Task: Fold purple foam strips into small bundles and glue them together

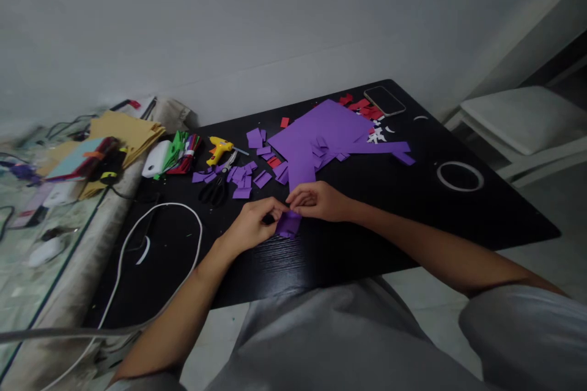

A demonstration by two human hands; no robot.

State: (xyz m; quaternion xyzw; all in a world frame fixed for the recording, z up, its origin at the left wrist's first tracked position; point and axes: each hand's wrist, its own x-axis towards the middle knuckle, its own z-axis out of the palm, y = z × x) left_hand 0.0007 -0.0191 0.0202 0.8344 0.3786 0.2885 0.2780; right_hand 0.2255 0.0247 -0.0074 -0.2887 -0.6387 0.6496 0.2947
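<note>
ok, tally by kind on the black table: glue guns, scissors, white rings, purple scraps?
Glue gun: 1
Scissors: 1
White ring: 1
Purple scraps: too overlapped to count
Total: 3, scraps excluded

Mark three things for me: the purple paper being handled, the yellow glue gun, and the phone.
Purple paper being handled [288, 225]: head view, on its near end.
Yellow glue gun [221, 148]: head view, on its yellow body.
Phone [384, 100]: head view, on its dark screen.
</note>
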